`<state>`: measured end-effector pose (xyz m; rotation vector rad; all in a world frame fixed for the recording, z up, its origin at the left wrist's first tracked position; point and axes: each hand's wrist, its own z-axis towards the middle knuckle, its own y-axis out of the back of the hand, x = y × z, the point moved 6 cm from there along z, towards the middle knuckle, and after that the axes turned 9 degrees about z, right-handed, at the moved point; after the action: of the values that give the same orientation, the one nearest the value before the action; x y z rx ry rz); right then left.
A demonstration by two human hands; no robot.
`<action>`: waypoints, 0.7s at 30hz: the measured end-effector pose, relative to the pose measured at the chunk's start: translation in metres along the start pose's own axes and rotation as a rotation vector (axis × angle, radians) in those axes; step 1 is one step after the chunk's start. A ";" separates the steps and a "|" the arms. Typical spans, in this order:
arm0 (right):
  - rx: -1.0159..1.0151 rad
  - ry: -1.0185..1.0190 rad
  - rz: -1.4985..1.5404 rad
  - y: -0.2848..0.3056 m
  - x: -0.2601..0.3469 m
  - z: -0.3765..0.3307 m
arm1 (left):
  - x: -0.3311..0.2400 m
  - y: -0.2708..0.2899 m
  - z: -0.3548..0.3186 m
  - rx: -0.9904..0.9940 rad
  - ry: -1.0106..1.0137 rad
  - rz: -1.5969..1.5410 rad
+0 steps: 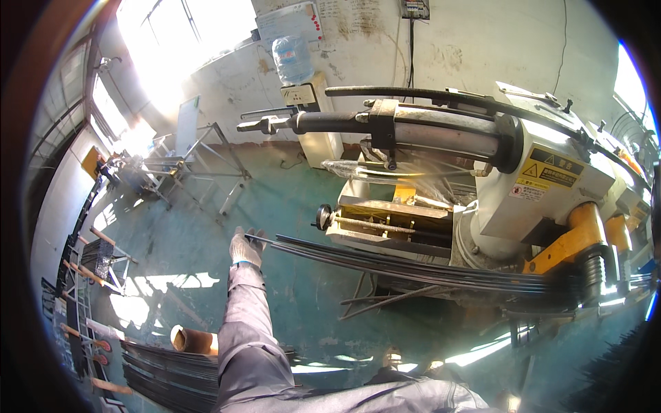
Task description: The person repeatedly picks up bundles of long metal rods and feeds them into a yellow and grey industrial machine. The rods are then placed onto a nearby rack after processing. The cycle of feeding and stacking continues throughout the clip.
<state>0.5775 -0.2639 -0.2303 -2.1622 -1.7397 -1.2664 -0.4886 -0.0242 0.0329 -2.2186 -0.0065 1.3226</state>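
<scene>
The left hand (245,248), in a grey knitted glove, reaches out to the free ends of the bundle of long thin dark metal rods (413,265). The rods lie across the white and yellow machine (544,199). To do it well, I think the ends should stay level and together. The fingers look closed on the rod ends. The right hand is not visible.

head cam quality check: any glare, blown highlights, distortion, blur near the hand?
Head view: the window at upper left is blown out white, with sun patches on the green floor; fisheye bends the wall and machine edges toward the dark rim; the gloved left hand at the ends of the dark rods is fairly sharp; the rods smear slightly toward the right edge. Right hand not visible.
</scene>
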 end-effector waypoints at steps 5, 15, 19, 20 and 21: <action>0.004 -0.017 -0.025 -0.010 -0.009 0.004 | 0.015 -0.009 -0.059 0.337 -0.052 0.118; 0.029 -0.035 -0.017 -0.018 -0.002 -0.003 | 0.045 -0.051 -0.151 0.369 -0.012 0.140; 0.023 -0.047 -0.005 -0.008 -0.016 0.001 | 0.050 -0.057 -0.145 0.335 -0.002 0.162; 0.015 -0.048 0.003 -0.003 -0.021 0.003 | 0.052 -0.057 -0.145 0.335 0.000 0.161; 0.013 -0.051 0.012 0.002 -0.029 0.005 | 0.054 -0.055 -0.145 0.323 0.015 0.156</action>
<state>0.5818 -0.2838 -0.2515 -2.2128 -1.7461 -1.2049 -0.3281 -0.0287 0.0670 -1.9841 0.3670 1.2852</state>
